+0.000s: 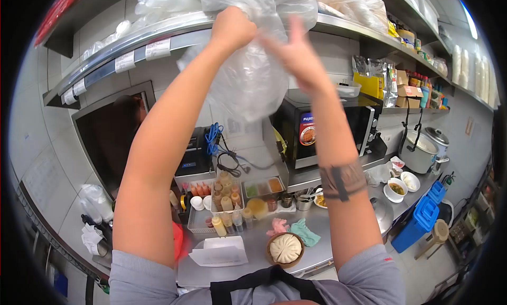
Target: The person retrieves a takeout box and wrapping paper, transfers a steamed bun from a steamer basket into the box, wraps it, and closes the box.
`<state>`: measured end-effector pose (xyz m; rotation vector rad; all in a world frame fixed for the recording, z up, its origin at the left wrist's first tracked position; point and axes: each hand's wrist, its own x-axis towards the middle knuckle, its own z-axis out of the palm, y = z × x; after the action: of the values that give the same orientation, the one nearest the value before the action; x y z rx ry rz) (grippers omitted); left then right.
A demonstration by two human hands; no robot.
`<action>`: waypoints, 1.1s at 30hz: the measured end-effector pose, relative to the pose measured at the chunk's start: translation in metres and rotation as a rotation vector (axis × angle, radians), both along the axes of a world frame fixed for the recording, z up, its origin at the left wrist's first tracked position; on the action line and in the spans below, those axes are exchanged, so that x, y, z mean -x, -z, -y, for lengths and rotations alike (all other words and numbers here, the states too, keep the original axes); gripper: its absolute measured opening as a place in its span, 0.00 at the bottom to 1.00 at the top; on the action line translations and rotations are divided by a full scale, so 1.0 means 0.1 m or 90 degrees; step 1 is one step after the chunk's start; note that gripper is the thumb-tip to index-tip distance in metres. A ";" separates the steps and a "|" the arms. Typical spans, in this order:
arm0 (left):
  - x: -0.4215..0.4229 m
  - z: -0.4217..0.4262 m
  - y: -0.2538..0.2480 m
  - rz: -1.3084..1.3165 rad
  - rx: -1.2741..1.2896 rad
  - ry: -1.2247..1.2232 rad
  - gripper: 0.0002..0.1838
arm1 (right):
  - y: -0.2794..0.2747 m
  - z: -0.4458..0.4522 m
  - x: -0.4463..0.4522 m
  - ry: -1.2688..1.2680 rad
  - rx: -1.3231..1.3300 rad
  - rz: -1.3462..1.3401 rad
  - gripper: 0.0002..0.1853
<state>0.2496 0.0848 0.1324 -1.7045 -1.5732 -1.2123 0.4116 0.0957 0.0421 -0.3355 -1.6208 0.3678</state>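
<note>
Both my arms reach up to the shelf. My left hand (233,28) is closed in a fist around the top of a clear plastic bag (249,86), which hangs down in front of the wall. Beside it on the right is my right hand (298,56), blurred by motion, with its thumb and fingers apart close to the bag. Whether its fingertips touch the plastic, I cannot tell. Below, on the steel counter, a large pleated bun (285,248) sits in a round steamer, and a white open takeout box (218,250) stands to its left.
The steel shelf (185,22) with more plastic bags runs overhead. A black microwave (338,125) stands behind my right arm. Sauce bottles (226,203) fill a basket near pink and green cloths (305,231). Bowls (395,190), a rice cooker (421,152) and a blue bin (417,223) are at the right.
</note>
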 end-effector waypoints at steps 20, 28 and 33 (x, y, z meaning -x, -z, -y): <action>0.16 -0.08 -0.26 -0.111 0.132 0.115 0.24 | 0.31 -0.81 0.30 -0.464 0.113 -0.142 0.36; -0.03 0.05 -0.22 0.026 0.181 0.191 0.35 | -0.16 -0.46 0.79 0.063 -0.014 -0.044 0.33; 0.43 0.20 -0.30 0.174 0.223 0.357 0.38 | -0.25 -0.81 0.91 -1.097 0.245 -0.209 0.23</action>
<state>0.2068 0.0651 0.1629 -2.4043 -1.5814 -1.5573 0.3209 0.1768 0.0674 0.9183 -1.1207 1.8987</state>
